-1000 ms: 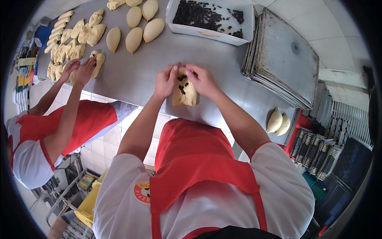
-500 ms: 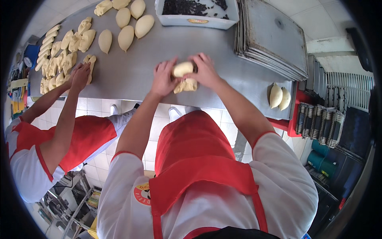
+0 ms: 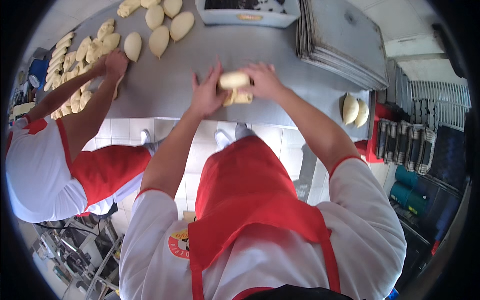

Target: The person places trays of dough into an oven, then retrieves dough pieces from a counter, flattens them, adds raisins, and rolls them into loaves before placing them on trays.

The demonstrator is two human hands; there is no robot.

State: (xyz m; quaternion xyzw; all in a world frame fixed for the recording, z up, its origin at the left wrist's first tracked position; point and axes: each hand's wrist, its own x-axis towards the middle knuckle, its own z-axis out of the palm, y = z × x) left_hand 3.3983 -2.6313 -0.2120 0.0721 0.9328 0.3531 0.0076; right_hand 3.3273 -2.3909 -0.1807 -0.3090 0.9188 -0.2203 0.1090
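A piece of pale dough (image 3: 234,80) sits between my hands on the metal table, rolled smooth on its far side. Toward me its near end (image 3: 241,97) is still flat and folded. My left hand (image 3: 206,95) holds the left side of the dough, its fingers pointing away from me. On the other side, my right hand (image 3: 263,81) curls over the right end, slightly blurred. Parts of the dough's ends are hidden by the fingers.
A white tub (image 3: 250,17) of dark filling stands at the far edge, beside stacked baking trays (image 3: 345,40). Several smooth dough pieces (image 3: 159,41) lie far left. A co-worker's hands (image 3: 114,64) work by shaped dough. Two dough pieces (image 3: 350,109) rest right.
The dough between my hands has rolled a little, its smooth part lying wider and higher. My right hand has shifted over its end. The co-worker's hands moved right and away.
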